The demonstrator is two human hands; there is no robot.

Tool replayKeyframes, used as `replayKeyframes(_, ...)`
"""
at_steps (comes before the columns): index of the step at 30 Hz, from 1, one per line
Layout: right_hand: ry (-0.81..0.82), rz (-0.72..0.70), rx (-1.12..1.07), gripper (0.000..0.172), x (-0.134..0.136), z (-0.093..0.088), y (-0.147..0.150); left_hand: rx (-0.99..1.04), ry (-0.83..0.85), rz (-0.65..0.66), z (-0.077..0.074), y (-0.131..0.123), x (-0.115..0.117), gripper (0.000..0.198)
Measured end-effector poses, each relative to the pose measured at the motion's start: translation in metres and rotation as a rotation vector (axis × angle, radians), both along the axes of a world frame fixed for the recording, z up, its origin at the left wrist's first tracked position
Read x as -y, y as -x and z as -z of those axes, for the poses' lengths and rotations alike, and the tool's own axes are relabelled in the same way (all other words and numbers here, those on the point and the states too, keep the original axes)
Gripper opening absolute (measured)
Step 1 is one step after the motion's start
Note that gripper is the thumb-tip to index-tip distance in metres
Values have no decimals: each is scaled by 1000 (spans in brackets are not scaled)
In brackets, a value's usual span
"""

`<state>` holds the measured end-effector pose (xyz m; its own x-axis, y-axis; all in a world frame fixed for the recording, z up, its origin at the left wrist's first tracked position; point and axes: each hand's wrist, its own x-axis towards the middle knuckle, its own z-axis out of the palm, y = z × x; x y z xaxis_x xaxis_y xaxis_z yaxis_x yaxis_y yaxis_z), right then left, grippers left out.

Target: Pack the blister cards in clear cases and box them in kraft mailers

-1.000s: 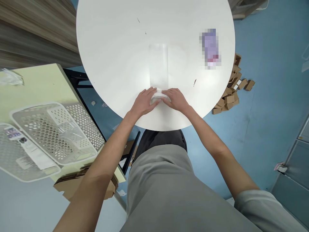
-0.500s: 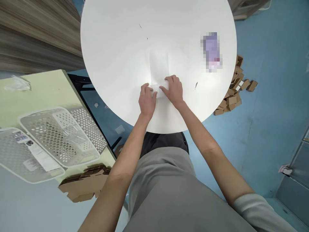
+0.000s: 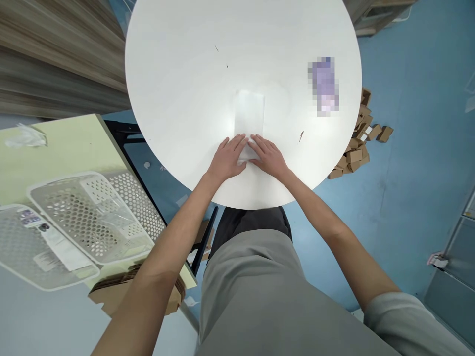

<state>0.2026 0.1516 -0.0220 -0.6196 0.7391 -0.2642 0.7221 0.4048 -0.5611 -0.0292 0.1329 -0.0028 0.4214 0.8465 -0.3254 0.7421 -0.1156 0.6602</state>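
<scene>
A thin white translucent sheet, perhaps a plastic bag (image 3: 249, 111), lies flat on the round white table (image 3: 174, 94). My left hand (image 3: 228, 157) rests on its near left part, fingers stretched out and laid flat. Opposite it, my right hand (image 3: 269, 155) presses on the near right part, also with fingers extended. The fingertips of both hands almost meet over the sheet's near end, which they partly cover. Neither hand grasps anything.
A blurred purple item (image 3: 325, 86) lies at the table's right. On the left, a pale green table (image 3: 67, 143) bears a white perforated basket (image 3: 92, 217) and flattened cardboard (image 3: 118, 291). Small brown boxes (image 3: 354, 155) are piled on the blue floor to the right.
Both hands have gone from bent fingers at the sheet's near edge to lying flat on it. The sheet's near end now looks flatter. The view has shifted slightly.
</scene>
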Motion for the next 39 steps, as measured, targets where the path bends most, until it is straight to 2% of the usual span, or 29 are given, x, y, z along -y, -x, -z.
replayKeyframes(8, -1, -3, 15, 58, 9, -5, 1, 19, 53, -23, -7, 4, 1, 78)
replayKeyframes(16, 22, 58, -51, 56, -8, -14, -2, 18, 119, -24, -14, 13, -24, 68)
replayKeyframes(20, 40, 167, -72, 54, -27, -14, 3, 47, 172, -176, -9, 17, -38, 58)
replayKeyframes(26, -19, 376, -51, 64, -59, 12, 12, -58, 153, -485, 21, -2, -50, 31)
replayKeyframes(28, -55, 414, -32, 64, -67, 19, 17, -84, 137, -545, 28, -11, -53, 31)
replayKeyframes(30, -68, 396, -3, 61, -70, 21, 25, -75, 74, -590, 28, -17, -57, 42)
replayKeyframes(33, -57, 338, 18, 51, -66, 14, 37, 3, -20, -522, 18, -22, -62, 63)
replayKeyframes(36, -56, 283, 2, 44, -58, 5, 43, 63, -1, -317, 5, -26, -65, 55)
replayKeyframes(39, -64, 231, -6, 45, -50, 0, 37, 37, -1, -196, -2, -26, -67, 55)
